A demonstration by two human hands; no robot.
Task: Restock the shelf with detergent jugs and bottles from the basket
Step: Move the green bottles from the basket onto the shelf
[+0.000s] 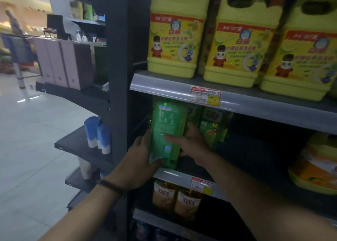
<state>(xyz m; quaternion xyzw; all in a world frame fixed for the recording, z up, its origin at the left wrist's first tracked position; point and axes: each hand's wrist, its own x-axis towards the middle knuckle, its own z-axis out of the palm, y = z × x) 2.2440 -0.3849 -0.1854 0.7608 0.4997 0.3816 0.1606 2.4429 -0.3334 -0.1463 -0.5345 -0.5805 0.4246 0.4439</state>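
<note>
Holding a green detergent bottle (166,131) between both hands, the person has it at the front left end of the middle shelf (184,177), its base seemingly right at the shelf's front lip. The left hand (138,160) wraps the bottle's lower left side with the thumb forward, and the right hand (189,142) presses fingers across its printed face and right edge, so both are gripping it. The side turned outward looks like the back label, fine print and a small code patch, although blur keeps this from being certain. Just to its right stands another green bottle (215,127) showing its front label. Above, yellow detergent jugs (175,34) line the upper shelf; below, amber bottles (176,198) stand in a row. The basket is not in view.

The risks from here, as I judge them: the bottle sits so near the lip that letting go early could let it tip forward onto the floor. Pushing it back at an angle could knock the neighbouring bottle askew. Its top is close under the upper shelf's price rail (228,98), so lifting while sliding could catch there. And if that is the back label, it would end up facing the wrong way.
</note>
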